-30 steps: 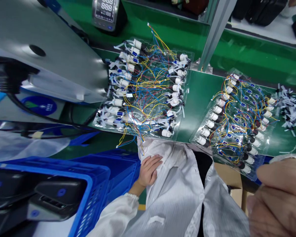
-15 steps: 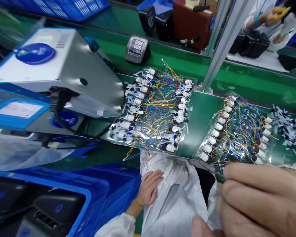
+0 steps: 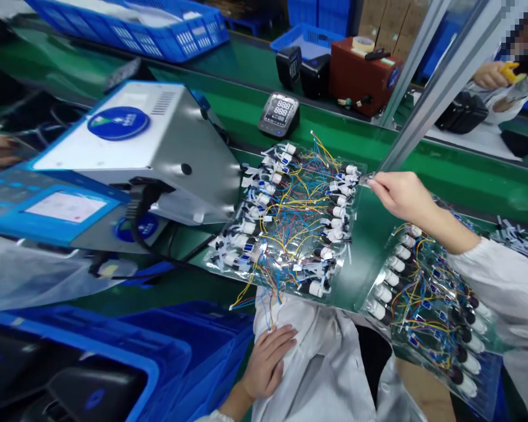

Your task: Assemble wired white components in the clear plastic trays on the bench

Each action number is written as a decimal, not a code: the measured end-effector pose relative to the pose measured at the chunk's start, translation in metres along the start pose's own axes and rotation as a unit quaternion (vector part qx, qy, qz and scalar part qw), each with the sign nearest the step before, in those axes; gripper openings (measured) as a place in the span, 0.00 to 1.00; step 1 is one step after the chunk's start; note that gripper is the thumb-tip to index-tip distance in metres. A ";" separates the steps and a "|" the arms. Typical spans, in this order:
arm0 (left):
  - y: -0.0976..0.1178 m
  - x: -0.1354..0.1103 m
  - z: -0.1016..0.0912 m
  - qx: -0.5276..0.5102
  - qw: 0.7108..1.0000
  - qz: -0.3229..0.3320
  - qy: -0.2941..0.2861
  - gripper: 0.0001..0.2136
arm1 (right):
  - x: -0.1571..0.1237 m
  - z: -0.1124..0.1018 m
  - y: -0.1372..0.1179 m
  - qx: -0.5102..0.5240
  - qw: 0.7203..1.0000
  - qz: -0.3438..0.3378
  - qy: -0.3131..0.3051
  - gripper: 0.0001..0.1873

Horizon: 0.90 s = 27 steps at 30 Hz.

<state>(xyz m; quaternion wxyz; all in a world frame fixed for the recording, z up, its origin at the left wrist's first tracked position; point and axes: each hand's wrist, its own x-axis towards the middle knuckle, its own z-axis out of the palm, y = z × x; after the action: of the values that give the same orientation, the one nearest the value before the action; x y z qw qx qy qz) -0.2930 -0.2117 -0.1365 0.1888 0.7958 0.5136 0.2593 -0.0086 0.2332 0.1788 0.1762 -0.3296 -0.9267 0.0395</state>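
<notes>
Head view: our right hand [image 3: 402, 192] stretches over bench to far right edge of clear tray [image 3: 300, 285], fingertips drawn together there; whether they pinch plastic, we cannot tell. Tray lies before us, rows of white-capped parts [image 3: 317, 288] with coloured wires between. Our left hand [image 3: 266, 360] lies flat on lap, fingers extended, gripping nothing. Second tray [image 3: 375, 282] sits under right forearm.

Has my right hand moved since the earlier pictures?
Yes; the right hand has moved up and left in view, toward the foot of the metal post.
</notes>
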 end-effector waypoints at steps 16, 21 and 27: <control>-0.010 0.003 0.012 0.018 0.999 -0.029 0.011 0.46 | 0.016 0.079 0.076 0.171 0.983 0.071 0.019 0.22; -0.036 -0.001 0.028 0.022 0.997 0.072 0.029 0.44 | 0.003 0.083 0.067 0.151 0.988 -0.012 -0.024 0.29; -0.032 -0.009 0.038 0.040 0.998 0.013 0.040 0.43 | 0.008 0.085 0.065 0.169 0.983 0.065 0.028 0.11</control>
<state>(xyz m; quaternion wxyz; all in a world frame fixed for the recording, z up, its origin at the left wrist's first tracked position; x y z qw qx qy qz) -0.2962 -0.2081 -0.1872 0.1328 0.7985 0.5201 0.2726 -0.0048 0.2926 0.0895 0.2524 -0.3554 -0.8781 0.1974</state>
